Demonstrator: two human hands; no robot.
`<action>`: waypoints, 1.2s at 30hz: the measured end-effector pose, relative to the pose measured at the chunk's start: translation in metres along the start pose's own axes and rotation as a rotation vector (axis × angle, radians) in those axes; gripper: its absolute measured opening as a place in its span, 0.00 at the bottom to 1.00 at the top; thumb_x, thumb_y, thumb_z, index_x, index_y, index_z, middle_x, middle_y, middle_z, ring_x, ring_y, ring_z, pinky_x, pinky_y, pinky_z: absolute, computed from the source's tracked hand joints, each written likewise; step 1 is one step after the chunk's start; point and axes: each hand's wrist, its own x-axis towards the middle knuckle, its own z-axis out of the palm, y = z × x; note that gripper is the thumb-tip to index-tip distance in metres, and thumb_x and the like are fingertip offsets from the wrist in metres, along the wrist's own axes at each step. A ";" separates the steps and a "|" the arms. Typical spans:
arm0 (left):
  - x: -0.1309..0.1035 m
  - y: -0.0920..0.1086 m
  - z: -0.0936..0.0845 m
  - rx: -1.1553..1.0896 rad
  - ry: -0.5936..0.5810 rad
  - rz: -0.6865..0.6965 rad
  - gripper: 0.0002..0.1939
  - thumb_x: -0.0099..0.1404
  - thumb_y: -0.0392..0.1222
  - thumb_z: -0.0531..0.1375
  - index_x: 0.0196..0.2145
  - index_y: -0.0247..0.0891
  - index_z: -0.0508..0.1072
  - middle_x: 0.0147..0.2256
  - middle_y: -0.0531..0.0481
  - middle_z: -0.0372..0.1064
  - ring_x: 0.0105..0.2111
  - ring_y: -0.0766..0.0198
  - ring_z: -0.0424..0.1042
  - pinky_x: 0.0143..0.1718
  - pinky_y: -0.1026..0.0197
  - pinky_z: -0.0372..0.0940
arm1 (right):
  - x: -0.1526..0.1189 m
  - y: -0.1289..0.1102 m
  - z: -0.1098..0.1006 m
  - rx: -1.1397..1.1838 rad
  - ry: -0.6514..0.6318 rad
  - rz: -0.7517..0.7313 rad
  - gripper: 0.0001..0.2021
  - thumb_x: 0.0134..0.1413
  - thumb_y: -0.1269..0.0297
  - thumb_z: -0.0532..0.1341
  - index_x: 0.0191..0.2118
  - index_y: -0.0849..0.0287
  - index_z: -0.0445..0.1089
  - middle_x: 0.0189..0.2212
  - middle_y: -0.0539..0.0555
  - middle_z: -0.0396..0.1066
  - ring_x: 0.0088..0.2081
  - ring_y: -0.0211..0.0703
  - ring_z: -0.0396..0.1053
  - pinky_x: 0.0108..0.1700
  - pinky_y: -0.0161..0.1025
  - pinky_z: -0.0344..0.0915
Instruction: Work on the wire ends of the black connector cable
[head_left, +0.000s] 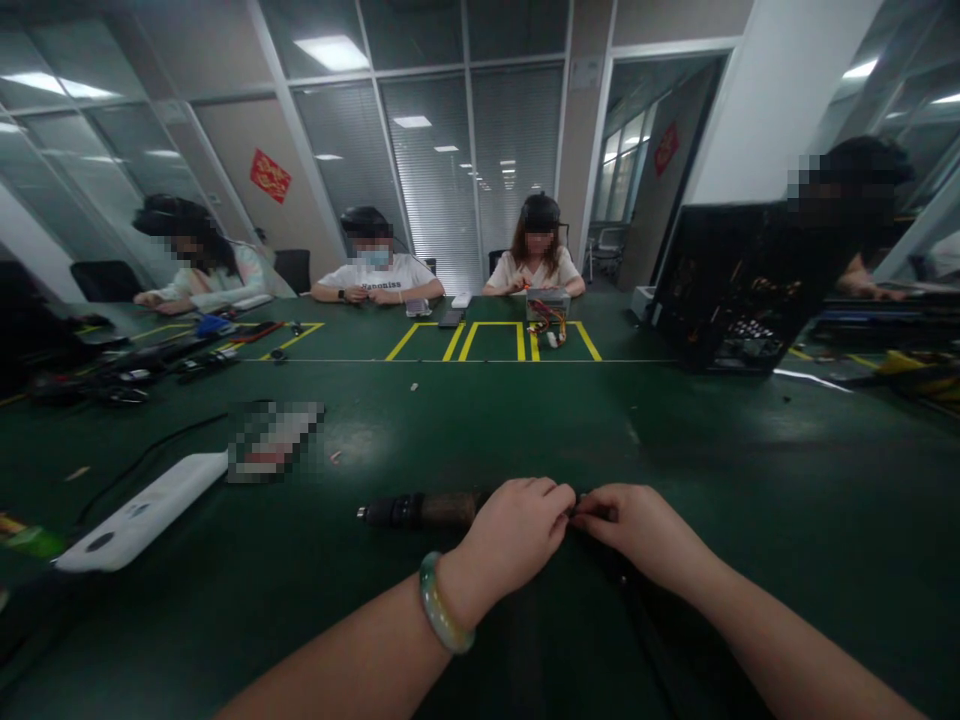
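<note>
A dark cylindrical tool (439, 509) with a brown middle section and a metal tip lies on the green table, its tip pointing left. Over its right end is my left hand (519, 530), fingers curled round it, with a green and yellow bangle on the wrist. My right hand (637, 530) is just to the right, thumb and fingers pinched together at the tool's end, close to the left fingertips. What sits between those fingertips is too small and dark to make out. A dark strap or cable (637, 610) runs from there toward me.
On the left of the green table (480, 425) lie a white power strip (150, 510) and a blurred flat item (276, 442). Cables and tools (150, 350) lie farther back. A black computer case (720, 290) stands at the back right. Several people sit around the table.
</note>
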 end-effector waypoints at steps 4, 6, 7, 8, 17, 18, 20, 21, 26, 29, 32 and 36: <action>-0.001 0.000 0.001 -0.011 0.027 -0.022 0.02 0.66 0.36 0.55 0.38 0.38 0.64 0.36 0.51 0.67 0.37 0.61 0.68 0.41 0.58 0.64 | 0.001 0.003 0.001 0.004 -0.010 0.005 0.10 0.57 0.58 0.58 0.36 0.52 0.77 0.33 0.49 0.77 0.33 0.44 0.72 0.35 0.36 0.63; -0.001 0.000 0.001 -0.012 0.031 -0.037 0.03 0.66 0.37 0.56 0.38 0.38 0.64 0.36 0.51 0.67 0.37 0.61 0.68 0.40 0.58 0.64 | 0.000 0.003 0.001 0.004 -0.005 0.008 0.10 0.57 0.59 0.58 0.35 0.51 0.77 0.33 0.49 0.77 0.33 0.44 0.72 0.34 0.36 0.63; -0.001 0.000 0.001 -0.014 0.031 -0.041 0.03 0.66 0.37 0.56 0.38 0.39 0.64 0.36 0.51 0.67 0.37 0.61 0.68 0.39 0.58 0.64 | 0.000 0.003 0.001 0.006 -0.006 0.008 0.09 0.57 0.59 0.58 0.35 0.51 0.77 0.33 0.48 0.77 0.33 0.43 0.72 0.34 0.36 0.63; -0.001 0.000 0.001 -0.017 0.030 -0.040 0.04 0.66 0.37 0.56 0.39 0.39 0.64 0.36 0.51 0.67 0.37 0.61 0.68 0.39 0.58 0.64 | 0.000 0.003 0.001 0.009 -0.006 0.006 0.09 0.57 0.59 0.58 0.36 0.50 0.77 0.33 0.48 0.77 0.33 0.43 0.72 0.34 0.36 0.63; 0.000 -0.001 -0.001 -0.037 0.014 -0.031 0.01 0.66 0.37 0.55 0.37 0.38 0.65 0.36 0.51 0.67 0.37 0.61 0.68 0.41 0.58 0.63 | 0.001 0.005 0.002 0.000 -0.020 0.001 0.09 0.57 0.59 0.58 0.36 0.50 0.77 0.34 0.48 0.76 0.33 0.43 0.72 0.34 0.35 0.62; 0.000 -0.001 0.000 -0.042 0.017 -0.043 0.01 0.66 0.37 0.55 0.37 0.38 0.65 0.36 0.51 0.67 0.37 0.61 0.68 0.40 0.57 0.64 | 0.000 0.005 0.001 0.000 -0.023 0.008 0.09 0.57 0.59 0.58 0.36 0.50 0.77 0.34 0.48 0.76 0.33 0.43 0.72 0.34 0.35 0.62; -0.001 -0.002 0.002 -0.057 0.024 -0.054 0.03 0.65 0.37 0.56 0.38 0.39 0.64 0.36 0.51 0.67 0.37 0.61 0.67 0.40 0.57 0.64 | 0.000 0.004 0.001 0.004 -0.021 0.017 0.09 0.57 0.59 0.58 0.35 0.50 0.77 0.34 0.48 0.76 0.33 0.43 0.72 0.34 0.35 0.62; -0.001 -0.002 0.003 -0.063 0.030 -0.056 0.04 0.65 0.37 0.56 0.39 0.39 0.64 0.36 0.51 0.67 0.37 0.61 0.67 0.40 0.57 0.63 | 0.000 0.004 0.001 0.007 -0.018 0.020 0.10 0.57 0.59 0.58 0.35 0.51 0.77 0.34 0.48 0.76 0.33 0.43 0.72 0.33 0.35 0.62; -0.002 -0.002 0.004 -0.052 0.034 -0.024 0.03 0.66 0.36 0.55 0.38 0.40 0.64 0.37 0.53 0.67 0.37 0.62 0.67 0.41 0.58 0.63 | 0.002 0.002 0.002 0.016 -0.032 0.019 0.10 0.57 0.58 0.58 0.35 0.53 0.77 0.32 0.49 0.77 0.32 0.43 0.72 0.33 0.34 0.61; -0.001 -0.002 0.003 -0.048 0.022 -0.037 0.01 0.66 0.37 0.55 0.37 0.39 0.64 0.36 0.52 0.66 0.37 0.62 0.67 0.40 0.59 0.62 | 0.003 0.003 0.003 0.013 -0.020 0.016 0.10 0.56 0.58 0.58 0.34 0.53 0.77 0.31 0.49 0.77 0.32 0.43 0.72 0.33 0.34 0.60; -0.001 -0.002 0.003 -0.055 0.022 -0.060 0.02 0.66 0.37 0.55 0.37 0.39 0.64 0.35 0.52 0.66 0.36 0.62 0.67 0.39 0.59 0.62 | 0.003 0.005 0.004 0.027 -0.009 0.004 0.09 0.56 0.59 0.59 0.33 0.52 0.77 0.31 0.48 0.76 0.32 0.42 0.72 0.33 0.34 0.60; 0.000 -0.003 0.005 -0.067 0.026 -0.079 0.02 0.65 0.37 0.55 0.37 0.39 0.63 0.35 0.52 0.66 0.36 0.61 0.66 0.39 0.59 0.62 | 0.002 0.007 0.004 0.049 -0.016 0.006 0.09 0.57 0.59 0.59 0.34 0.51 0.77 0.32 0.48 0.76 0.33 0.41 0.72 0.33 0.34 0.61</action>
